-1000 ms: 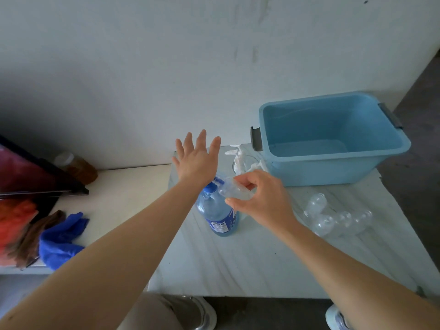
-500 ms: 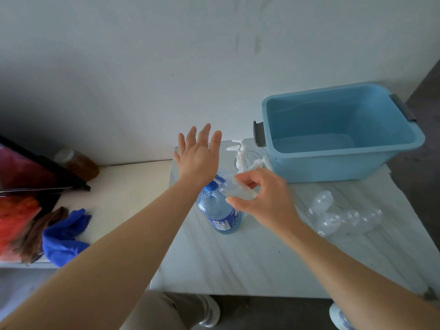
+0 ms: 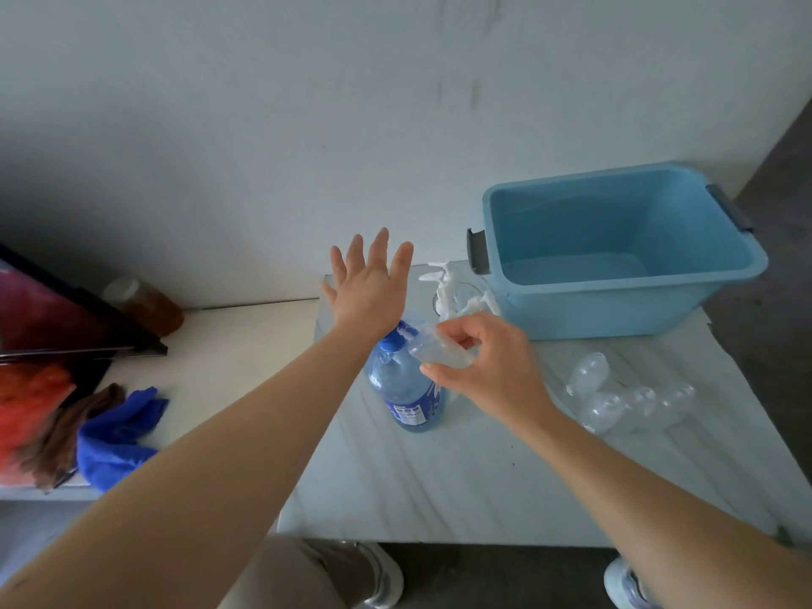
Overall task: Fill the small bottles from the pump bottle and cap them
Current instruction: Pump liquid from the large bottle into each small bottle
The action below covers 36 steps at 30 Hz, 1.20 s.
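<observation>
**Small bottle held to the pump nozzle**

From the head camera we look down over both bare forearms at a pale marbled table (image 3: pixel 439 485) set against a white wall (image 3: pixel 307 103).

The blue pump bottle (image 3: pixel 406 391) stands upright near the middle of the table. Our left hand (image 3: pixel 371 287) is released, its fingers straight and spread towards the wall, and the heel of the hand sits over the blue pump head. We cannot tell how hard it bears down.

Our right hand (image 3: pixel 490 367) comes in from the right and grasps a small bottle (image 3: pixel 439 351) between curled fingers and thumb. This clear bottle lies tilted on its side, its mouth at the pump's nozzle, just right of the pump head.

Right of that hand, a cluster of empty small bottles (image 3: pixel 628 400) lies on the table. At the far right stands a blue tub (image 3: pixel 615 318) with grey handles. Just left of the tub, several white pump tops (image 3: pixel 446 285) stand together.

On a lower surface to the left we see a crumpled blue cloth (image 3: pixel 116 432) and, farther back by the wall, an amber jar (image 3: pixel 147 303).
</observation>
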Tool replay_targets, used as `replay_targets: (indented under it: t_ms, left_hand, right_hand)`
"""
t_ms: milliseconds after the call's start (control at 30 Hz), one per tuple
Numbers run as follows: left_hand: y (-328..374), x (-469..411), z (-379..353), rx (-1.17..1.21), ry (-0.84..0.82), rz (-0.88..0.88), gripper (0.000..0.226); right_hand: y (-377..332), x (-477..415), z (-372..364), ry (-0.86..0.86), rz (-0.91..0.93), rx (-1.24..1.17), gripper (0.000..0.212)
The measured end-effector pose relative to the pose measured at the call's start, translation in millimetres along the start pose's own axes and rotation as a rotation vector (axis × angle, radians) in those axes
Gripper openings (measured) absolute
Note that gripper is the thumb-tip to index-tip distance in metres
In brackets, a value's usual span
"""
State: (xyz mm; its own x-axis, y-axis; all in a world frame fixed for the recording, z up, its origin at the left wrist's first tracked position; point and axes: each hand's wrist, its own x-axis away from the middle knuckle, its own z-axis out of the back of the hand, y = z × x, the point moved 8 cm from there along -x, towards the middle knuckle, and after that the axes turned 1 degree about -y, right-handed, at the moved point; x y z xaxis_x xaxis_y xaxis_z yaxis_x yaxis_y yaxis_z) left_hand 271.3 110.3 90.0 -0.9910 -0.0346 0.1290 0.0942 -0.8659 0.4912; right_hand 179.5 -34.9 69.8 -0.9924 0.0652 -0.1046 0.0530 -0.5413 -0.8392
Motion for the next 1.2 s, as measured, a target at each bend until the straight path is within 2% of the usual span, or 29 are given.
replay_targets:
  t_ms: [767,1200]
  left_hand:
    - [-8,-5,-15,0.065,-0.001,0.018,0.058]
    - [3,-2,5,0.076,0.002,0.005,0.058]
  right_hand:
    - [12,2,-6,0.008,-0.022,-0.033,0.035]
    - [-6,0,5,0.03,0.025,0.005,0.036]
